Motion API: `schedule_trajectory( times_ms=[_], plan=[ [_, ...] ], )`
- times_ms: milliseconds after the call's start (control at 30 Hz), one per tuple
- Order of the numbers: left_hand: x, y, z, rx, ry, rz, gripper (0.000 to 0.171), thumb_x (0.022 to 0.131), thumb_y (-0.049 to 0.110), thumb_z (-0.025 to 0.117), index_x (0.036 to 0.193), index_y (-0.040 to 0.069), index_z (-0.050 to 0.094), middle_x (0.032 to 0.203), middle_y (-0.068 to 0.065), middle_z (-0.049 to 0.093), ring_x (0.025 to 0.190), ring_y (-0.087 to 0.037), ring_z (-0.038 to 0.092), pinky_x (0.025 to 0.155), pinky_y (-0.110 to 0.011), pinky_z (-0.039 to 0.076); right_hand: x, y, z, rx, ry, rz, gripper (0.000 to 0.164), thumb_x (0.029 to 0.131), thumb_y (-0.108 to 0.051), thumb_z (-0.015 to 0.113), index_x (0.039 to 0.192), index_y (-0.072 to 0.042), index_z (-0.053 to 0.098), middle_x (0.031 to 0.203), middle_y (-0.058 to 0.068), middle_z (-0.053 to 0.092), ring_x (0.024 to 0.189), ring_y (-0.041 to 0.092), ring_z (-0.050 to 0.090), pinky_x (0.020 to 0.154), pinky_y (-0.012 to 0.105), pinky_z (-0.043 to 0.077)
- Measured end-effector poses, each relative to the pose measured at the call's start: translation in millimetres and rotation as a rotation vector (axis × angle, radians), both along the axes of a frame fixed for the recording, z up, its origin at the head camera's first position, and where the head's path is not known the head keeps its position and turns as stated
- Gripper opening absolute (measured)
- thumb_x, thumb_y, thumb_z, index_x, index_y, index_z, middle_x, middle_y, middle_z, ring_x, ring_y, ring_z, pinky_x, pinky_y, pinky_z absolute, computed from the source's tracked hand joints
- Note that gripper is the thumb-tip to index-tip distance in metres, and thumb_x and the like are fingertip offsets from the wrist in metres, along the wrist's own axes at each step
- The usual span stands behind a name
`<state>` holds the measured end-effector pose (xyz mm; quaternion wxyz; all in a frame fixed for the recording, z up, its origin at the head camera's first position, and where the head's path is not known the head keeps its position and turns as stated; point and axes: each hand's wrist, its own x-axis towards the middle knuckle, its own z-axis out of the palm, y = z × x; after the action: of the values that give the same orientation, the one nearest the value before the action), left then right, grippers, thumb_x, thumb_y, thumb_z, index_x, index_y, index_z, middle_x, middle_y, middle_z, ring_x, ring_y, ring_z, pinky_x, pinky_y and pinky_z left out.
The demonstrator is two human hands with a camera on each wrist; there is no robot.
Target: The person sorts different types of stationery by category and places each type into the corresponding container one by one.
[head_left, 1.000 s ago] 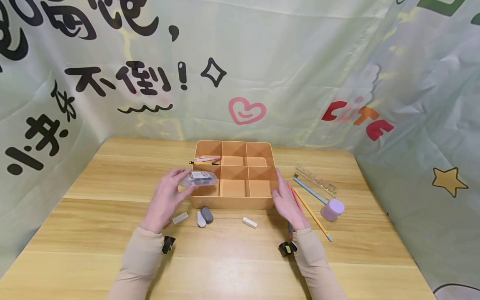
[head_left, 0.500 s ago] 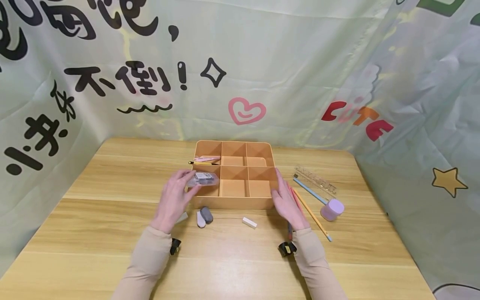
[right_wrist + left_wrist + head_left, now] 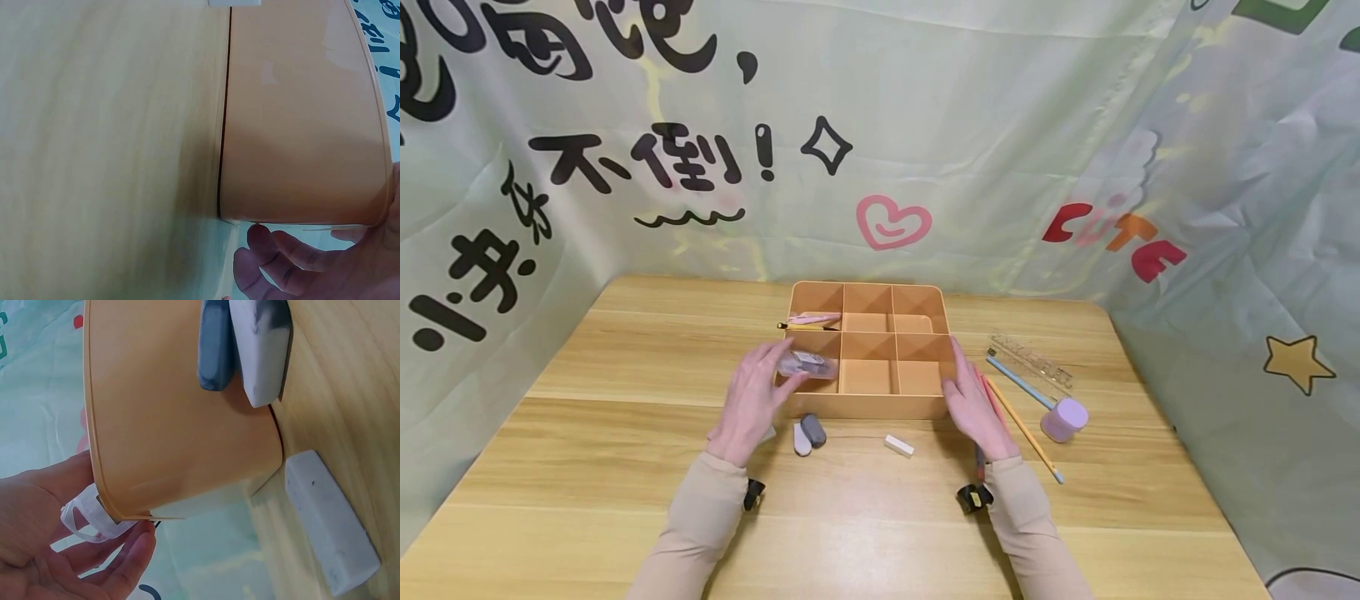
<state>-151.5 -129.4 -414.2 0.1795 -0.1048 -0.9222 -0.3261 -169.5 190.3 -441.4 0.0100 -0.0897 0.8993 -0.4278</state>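
My left hand (image 3: 748, 400) pinches one end of a translucent oblong plastic case (image 3: 808, 364) with a label. The case lies over the front left compartment of an orange six-compartment organizer box (image 3: 865, 407). From the left wrist, only the case's whitish end (image 3: 94, 515) shows between thumb and fingers, beside the box rim. Against the box's right wall rests my right hand (image 3: 976, 408), thumb by the front corner and fingers along the side. The right wrist view shows its fingers (image 3: 294, 256) slightly bent beside the wall.
Before the box lie a grey eraser (image 3: 813, 430), a pale eraser (image 3: 802, 438) and a white block (image 3: 898, 445). To the right are a clear ruler (image 3: 1033, 364), a blue pencil (image 3: 1018, 381), a yellow pencil (image 3: 1026, 433) and a purple cylinder (image 3: 1065, 419). A yellow pencil (image 3: 805, 327) crosses the back left compartment.
My left hand has moved right with the plastic case, which has come lower and further over the front left compartment. The right hand and the box have stayed in place.
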Motion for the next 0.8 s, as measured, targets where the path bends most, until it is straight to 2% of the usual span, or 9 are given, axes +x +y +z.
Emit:
schedule_trajectory(
  times_ms=[300, 500, 600, 700, 800],
  plan=[
    [1.4, 0.1, -0.5, 0.007, -0.052, 0.01, 0.061, 0.086, 0.024, 0.079, 0.137, -0.001, 0.058, 0.134, -0.028, 0.062, 0.124, -0.046, 0.058, 0.104, -0.06, 0.048, -0.3, -0.2, 0.4, 0.003, -0.003, -0.005, 0.069, 0.101, -0.002, 0.036, 0.162, -0.002, 0.002, 0.17, 0.02, 0.003, 0.157, 0.041, 0.007, 0.128, 0.056, 0.007],
    [2.5, 0.9, -0.4, -0.01, -0.068, 0.011, 0.056, 0.088, 0.03, 0.078, 0.134, 0.002, 0.062, 0.131, -0.025, 0.063, 0.121, -0.044, 0.058, 0.097, -0.06, 0.051, -0.6, 0.1, 0.3, 0.0, 0.002, -0.006, 0.07, 0.1, -0.002, 0.036, 0.162, -0.003, 0.002, 0.17, 0.022, 0.005, 0.157, 0.039, 0.008, 0.128, 0.054, 0.008],
    [2.8, 0.8, -1.0, -0.038, -0.09, 0.006, 0.056, 0.089, 0.038, 0.076, 0.133, 0.004, 0.064, 0.132, -0.024, 0.062, 0.123, -0.044, 0.057, 0.094, -0.062, 0.051, -0.6, 0.3, 0.1, -0.001, 0.002, -0.008, 0.07, 0.1, -0.002, 0.036, 0.162, -0.003, 0.002, 0.17, 0.022, 0.005, 0.157, 0.039, 0.008, 0.128, 0.054, 0.008],
    [3.0, 0.8, -1.2, -0.047, -0.14, -0.01, 0.064, 0.089, 0.047, 0.073, 0.137, 0.007, 0.06, 0.139, -0.023, 0.056, 0.128, -0.045, 0.052, 0.095, -0.066, 0.049, -0.7, 0.5, -0.2, 0.0, 0.0, -0.01, 0.07, 0.101, -0.002, 0.036, 0.162, -0.002, 0.002, 0.17, 0.022, 0.005, 0.157, 0.038, 0.008, 0.128, 0.054, 0.008],
    [2.9, 1.0, -2.1, -0.014, -0.212, -0.027, 0.08, 0.088, 0.053, 0.072, 0.148, 0.007, 0.048, 0.151, -0.022, 0.044, 0.137, -0.046, 0.044, 0.103, -0.069, 0.043, -0.8, 0.3, 0.3, -0.001, -0.002, -0.009, 0.07, 0.101, -0.002, 0.036, 0.162, -0.003, 0.002, 0.17, 0.021, 0.005, 0.157, 0.038, 0.008, 0.128, 0.054, 0.008]
  ],
)
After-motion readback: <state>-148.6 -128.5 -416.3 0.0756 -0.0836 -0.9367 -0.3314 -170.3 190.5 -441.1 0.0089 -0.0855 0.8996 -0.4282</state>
